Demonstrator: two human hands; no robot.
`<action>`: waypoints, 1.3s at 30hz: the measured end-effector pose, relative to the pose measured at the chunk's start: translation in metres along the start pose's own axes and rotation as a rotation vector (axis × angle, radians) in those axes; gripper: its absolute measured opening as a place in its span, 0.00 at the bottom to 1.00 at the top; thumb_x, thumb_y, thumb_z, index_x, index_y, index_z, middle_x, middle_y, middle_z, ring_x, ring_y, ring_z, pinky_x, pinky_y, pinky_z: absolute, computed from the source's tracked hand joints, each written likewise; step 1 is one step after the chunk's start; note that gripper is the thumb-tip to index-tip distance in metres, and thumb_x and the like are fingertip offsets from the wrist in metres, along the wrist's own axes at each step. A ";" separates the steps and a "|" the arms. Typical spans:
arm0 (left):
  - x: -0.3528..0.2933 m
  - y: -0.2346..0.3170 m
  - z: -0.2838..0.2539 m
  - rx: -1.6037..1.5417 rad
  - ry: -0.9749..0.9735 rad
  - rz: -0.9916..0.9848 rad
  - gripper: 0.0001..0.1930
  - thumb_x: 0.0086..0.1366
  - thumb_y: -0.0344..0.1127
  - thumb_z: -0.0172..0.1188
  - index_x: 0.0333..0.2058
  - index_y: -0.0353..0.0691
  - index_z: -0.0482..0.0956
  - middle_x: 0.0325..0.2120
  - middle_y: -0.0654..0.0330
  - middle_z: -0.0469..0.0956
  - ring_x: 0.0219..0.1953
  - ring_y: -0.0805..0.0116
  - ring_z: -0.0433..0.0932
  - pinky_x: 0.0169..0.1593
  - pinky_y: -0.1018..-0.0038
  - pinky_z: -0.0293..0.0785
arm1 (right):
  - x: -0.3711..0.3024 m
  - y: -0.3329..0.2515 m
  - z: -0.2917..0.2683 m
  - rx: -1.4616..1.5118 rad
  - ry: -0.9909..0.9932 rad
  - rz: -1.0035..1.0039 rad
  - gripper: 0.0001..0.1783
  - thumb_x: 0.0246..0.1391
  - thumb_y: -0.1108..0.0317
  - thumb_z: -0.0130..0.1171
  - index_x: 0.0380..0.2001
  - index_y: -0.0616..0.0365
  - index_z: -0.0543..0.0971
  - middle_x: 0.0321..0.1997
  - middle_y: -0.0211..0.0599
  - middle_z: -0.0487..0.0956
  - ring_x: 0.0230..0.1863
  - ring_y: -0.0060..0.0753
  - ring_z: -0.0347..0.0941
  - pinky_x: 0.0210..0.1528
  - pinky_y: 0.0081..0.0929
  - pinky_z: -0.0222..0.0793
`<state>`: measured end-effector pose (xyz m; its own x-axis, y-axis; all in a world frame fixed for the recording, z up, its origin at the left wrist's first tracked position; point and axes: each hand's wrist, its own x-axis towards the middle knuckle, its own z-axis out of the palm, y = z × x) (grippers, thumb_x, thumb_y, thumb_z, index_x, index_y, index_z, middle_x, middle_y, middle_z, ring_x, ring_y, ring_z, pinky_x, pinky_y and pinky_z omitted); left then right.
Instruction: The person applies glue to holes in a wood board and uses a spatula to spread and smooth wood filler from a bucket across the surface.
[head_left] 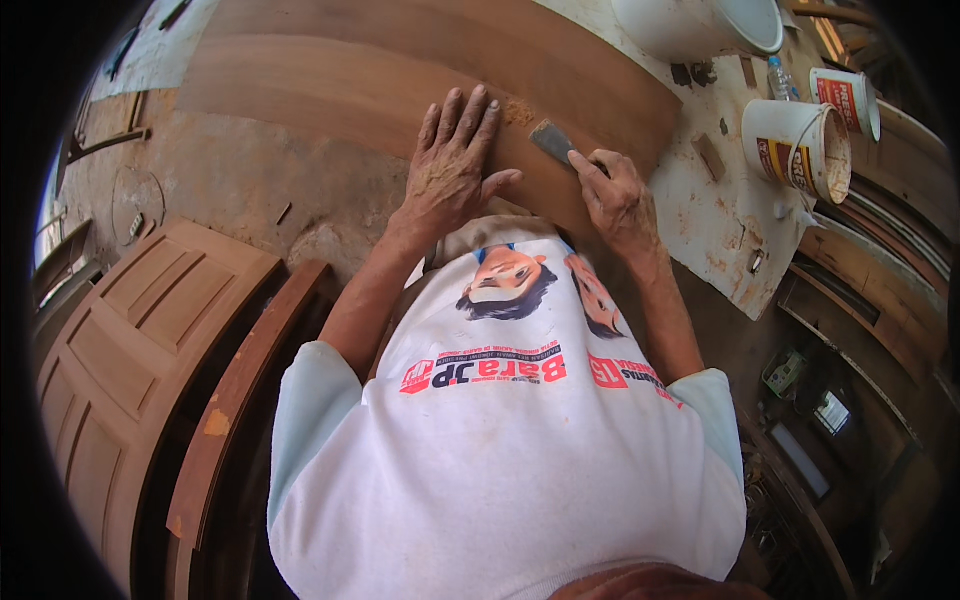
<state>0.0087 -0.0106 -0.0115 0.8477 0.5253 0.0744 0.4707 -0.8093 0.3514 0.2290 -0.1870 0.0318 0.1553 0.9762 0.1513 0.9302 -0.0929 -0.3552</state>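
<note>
A wide brown wooden board (330,65) stretches across in front of me. My left hand (452,150) lies flat on it near its closer edge, fingers stretched out and thumb apart. My right hand (615,200) is closed round the dark handle of a putty knife (552,143). The knife's grey metal blade points left and away from me, with some tan paste at its tip. Just beyond the blade, a small rough patch of tan filler (518,111) sits on the wood, to the right of my left fingertips.
At the far right stand a large white tub (690,30), a smeared white bucket (785,150), a smaller bucket (840,100) and a plastic bottle (780,80). A stained white sheet (735,215) lies beneath the board's right end. A panelled wooden door (150,330) and a plank (240,400) are at left.
</note>
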 end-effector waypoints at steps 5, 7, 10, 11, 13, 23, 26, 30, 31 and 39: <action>-0.002 0.009 0.010 -0.033 0.041 -0.085 0.50 0.74 0.72 0.51 0.81 0.43 0.53 0.83 0.50 0.47 0.84 0.46 0.41 0.84 0.50 0.35 | 0.012 0.004 0.002 0.036 -0.011 -0.029 0.25 0.56 0.77 0.69 0.58 0.50 0.86 0.48 0.36 0.79 0.49 0.45 0.80 0.47 0.42 0.83; -0.001 0.013 0.012 -0.024 0.046 -0.102 0.50 0.74 0.72 0.51 0.81 0.43 0.53 0.83 0.50 0.47 0.85 0.46 0.41 0.84 0.50 0.34 | 0.015 0.006 0.003 0.047 -0.011 -0.044 0.25 0.57 0.77 0.68 0.58 0.50 0.86 0.48 0.36 0.79 0.49 0.45 0.80 0.47 0.42 0.82; 0.000 0.018 0.014 -0.001 0.046 -0.120 0.50 0.74 0.72 0.51 0.81 0.44 0.53 0.83 0.49 0.46 0.85 0.46 0.41 0.84 0.50 0.34 | 0.019 0.009 0.006 0.055 -0.022 -0.045 0.24 0.57 0.77 0.68 0.58 0.50 0.87 0.48 0.36 0.79 0.49 0.45 0.80 0.47 0.42 0.82; 0.001 0.018 0.014 0.009 0.046 -0.124 0.50 0.74 0.72 0.52 0.81 0.44 0.53 0.83 0.49 0.46 0.85 0.46 0.41 0.84 0.50 0.34 | 0.021 0.009 0.007 0.051 -0.015 -0.057 0.24 0.57 0.76 0.68 0.58 0.49 0.87 0.48 0.36 0.79 0.49 0.45 0.79 0.47 0.42 0.82; 0.002 0.019 0.014 -0.014 0.062 -0.123 0.51 0.73 0.72 0.52 0.81 0.44 0.53 0.83 0.49 0.46 0.85 0.46 0.41 0.84 0.50 0.35 | 0.024 0.009 0.009 0.041 -0.001 -0.080 0.23 0.58 0.76 0.68 0.57 0.49 0.87 0.48 0.36 0.79 0.48 0.45 0.79 0.47 0.41 0.82; 0.015 0.019 0.014 -0.035 0.057 -0.092 0.52 0.71 0.74 0.53 0.80 0.43 0.57 0.82 0.50 0.49 0.84 0.45 0.44 0.84 0.49 0.38 | 0.034 -0.001 0.014 0.051 -0.030 -0.056 0.26 0.58 0.76 0.69 0.60 0.48 0.85 0.48 0.38 0.79 0.49 0.46 0.79 0.48 0.42 0.81; 0.014 0.017 0.017 -0.032 0.069 -0.087 0.52 0.70 0.76 0.53 0.80 0.44 0.58 0.82 0.49 0.50 0.84 0.46 0.44 0.83 0.48 0.39 | 0.039 -0.006 0.018 0.068 -0.011 -0.057 0.25 0.58 0.76 0.69 0.60 0.49 0.86 0.48 0.39 0.79 0.48 0.46 0.79 0.47 0.42 0.81; 0.012 0.012 0.010 -0.165 0.104 -0.086 0.56 0.67 0.74 0.59 0.80 0.41 0.54 0.82 0.48 0.50 0.84 0.45 0.44 0.84 0.49 0.41 | 0.044 -0.003 0.020 0.140 0.064 -0.042 0.24 0.58 0.78 0.70 0.57 0.51 0.87 0.47 0.39 0.80 0.47 0.45 0.79 0.47 0.41 0.80; 0.011 0.010 0.008 -0.234 0.128 -0.099 0.57 0.66 0.74 0.61 0.80 0.40 0.53 0.82 0.48 0.50 0.84 0.45 0.43 0.84 0.49 0.41 | 0.045 -0.001 0.022 0.163 0.100 -0.038 0.23 0.58 0.78 0.70 0.57 0.52 0.87 0.47 0.39 0.80 0.47 0.45 0.79 0.47 0.41 0.80; -0.016 -0.010 -0.012 -0.180 -0.045 -0.049 0.70 0.50 0.73 0.75 0.80 0.38 0.51 0.82 0.49 0.49 0.84 0.47 0.43 0.85 0.53 0.42 | 0.036 0.022 0.007 0.114 0.174 0.021 0.19 0.58 0.75 0.72 0.53 0.52 0.88 0.44 0.36 0.80 0.45 0.44 0.79 0.45 0.41 0.80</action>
<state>-0.0128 -0.0074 -0.0052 0.8367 0.5475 0.0125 0.4639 -0.7206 0.5154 0.2525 -0.1530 0.0234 0.2382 0.9250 0.2962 0.8841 -0.0802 -0.4603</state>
